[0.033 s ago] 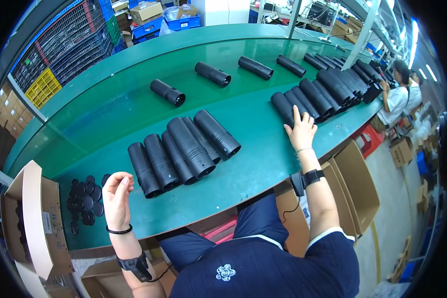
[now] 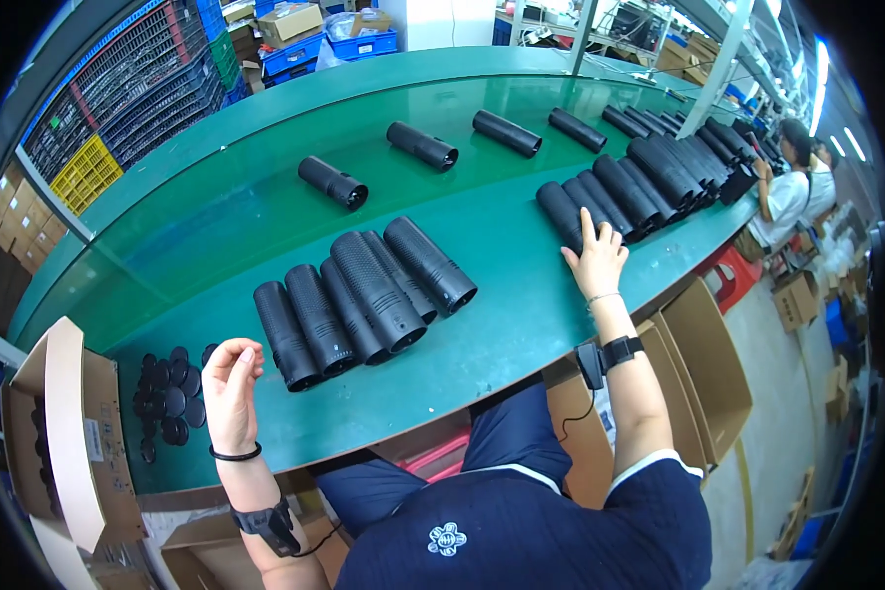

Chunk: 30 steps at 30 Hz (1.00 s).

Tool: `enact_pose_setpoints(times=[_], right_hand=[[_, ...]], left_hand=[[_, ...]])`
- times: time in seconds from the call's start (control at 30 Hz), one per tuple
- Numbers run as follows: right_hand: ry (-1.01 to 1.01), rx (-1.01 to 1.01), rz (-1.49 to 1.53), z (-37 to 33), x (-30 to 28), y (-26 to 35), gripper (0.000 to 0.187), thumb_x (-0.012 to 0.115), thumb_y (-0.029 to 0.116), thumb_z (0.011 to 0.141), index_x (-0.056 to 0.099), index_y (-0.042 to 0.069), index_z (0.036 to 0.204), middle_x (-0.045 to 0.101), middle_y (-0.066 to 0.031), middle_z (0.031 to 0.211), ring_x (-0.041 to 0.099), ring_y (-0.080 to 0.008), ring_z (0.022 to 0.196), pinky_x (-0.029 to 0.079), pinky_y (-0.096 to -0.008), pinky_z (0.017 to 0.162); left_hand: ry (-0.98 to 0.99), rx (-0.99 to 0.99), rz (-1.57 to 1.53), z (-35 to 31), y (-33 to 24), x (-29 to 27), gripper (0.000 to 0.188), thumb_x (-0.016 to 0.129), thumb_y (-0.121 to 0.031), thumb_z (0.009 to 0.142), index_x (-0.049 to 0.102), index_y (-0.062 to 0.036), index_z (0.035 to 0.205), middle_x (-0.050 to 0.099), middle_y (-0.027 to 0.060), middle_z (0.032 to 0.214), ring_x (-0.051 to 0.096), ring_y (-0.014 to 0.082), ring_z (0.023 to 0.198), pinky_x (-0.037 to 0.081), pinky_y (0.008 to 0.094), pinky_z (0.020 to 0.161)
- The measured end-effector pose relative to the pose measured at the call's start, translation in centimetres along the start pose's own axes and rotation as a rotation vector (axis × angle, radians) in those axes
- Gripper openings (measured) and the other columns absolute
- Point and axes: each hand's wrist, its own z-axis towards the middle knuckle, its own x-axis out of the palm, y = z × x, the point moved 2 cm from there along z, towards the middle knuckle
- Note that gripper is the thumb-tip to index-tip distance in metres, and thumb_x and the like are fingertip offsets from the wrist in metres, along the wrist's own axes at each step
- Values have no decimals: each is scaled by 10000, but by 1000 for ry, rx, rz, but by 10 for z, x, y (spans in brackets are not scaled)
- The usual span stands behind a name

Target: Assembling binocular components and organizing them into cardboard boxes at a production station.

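My right hand [image 2: 598, 264] is open, fingers spread, its fingertips at the near end of a black ribbed tube [image 2: 560, 211], the leftmost in a long row. Left of it, my left hand [image 2: 232, 393] is held with fingers curled toward the thumb, and nothing shows between them. Beside that hand lies a cluster of small black round discs [image 2: 174, 401]. Between my hands, several black textured tubes [image 2: 369, 285] lie side by side on the green table [image 2: 482, 344].
Single black tubes lie spaced along the green recessed strip [image 2: 256, 187] behind. An open carton [image 2: 79, 442] stands at the left table edge; another carton [image 2: 708, 374] stands below my right arm. A co-worker [image 2: 787, 192] sits far right. Stacked crates [image 2: 147, 98] stand back left.
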Motion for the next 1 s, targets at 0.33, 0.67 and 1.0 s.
enact_pose_setpoints(times=[0.33,0.67,1.0], right_hand=[[-20,-51,172,-8,-25,17,705,758,323,749,454,169,1366,479,-154,1254,460,-350,1119,405,-471,886],[646,-226,1047,-13,-41,150,763,729,388,807,432,-30,1372,607,-226,1146,627,-227,956,502,-333,803],[641,-119,1748,-89,-59,81,889,748,-65,669,325,55,1442,425,-97,1347,459,-206,1228,398,-347,1039]], left_hand=[[-135,85,589,31,37,-16,355,684,-255,855,609,-76,1152,588,26,1025,554,107,882,446,256,720],[-117,253,722,33,-2,93,596,710,-279,826,468,-10,1301,478,163,1178,531,249,1050,502,336,801],[358,152,238,-3,61,224,1138,800,-332,756,-10,-22,1492,262,264,1460,283,339,1378,328,446,1085]])
